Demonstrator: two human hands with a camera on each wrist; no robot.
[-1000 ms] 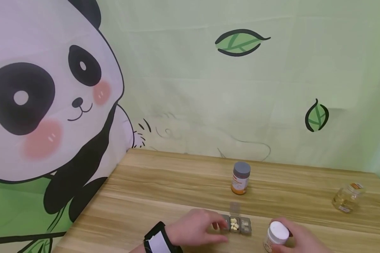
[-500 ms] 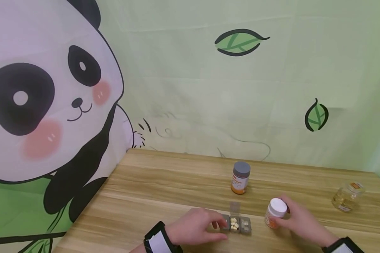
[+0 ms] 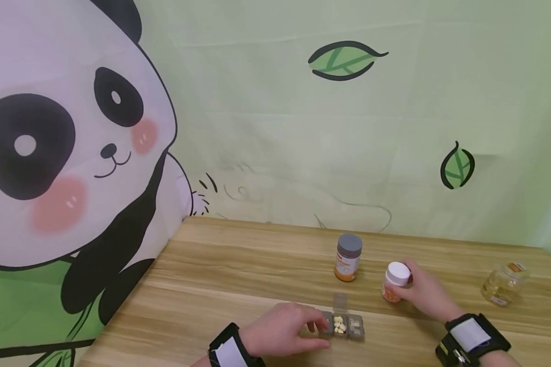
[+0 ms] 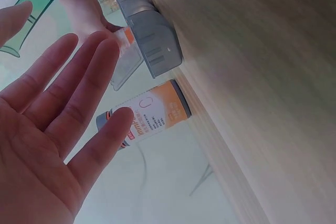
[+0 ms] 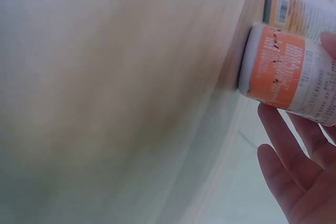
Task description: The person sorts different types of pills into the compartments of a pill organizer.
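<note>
My right hand [image 3: 428,293] holds a white pill bottle [image 3: 397,275] with a white cap, upright at the back right of the table. The right wrist view shows the bottle's orange-and-white label [image 5: 278,69], with its base right at the tabletop. At the front, a small grey pill organizer [image 3: 355,327] has its middle lid [image 3: 341,302] standing up. Pale yellow tablets [image 3: 339,324] fill that compartment. My left hand [image 3: 284,329] lies by the organizer's left end and covers part of it; in the left wrist view its fingers [image 4: 86,93] are spread and relaxed, holding nothing.
An orange bottle with a grey cap [image 3: 348,259] stands left of the pill bottle. Toward the right edge is a clear jar [image 3: 505,286] with yellowish contents. A printed panda cloth [image 3: 275,127] hangs behind the wooden table [image 3: 239,255].
My right hand has carried the white pill bottle from the front right toward the back, beside the grey-capped bottle. My left hand and the organizer have stayed in place.
</note>
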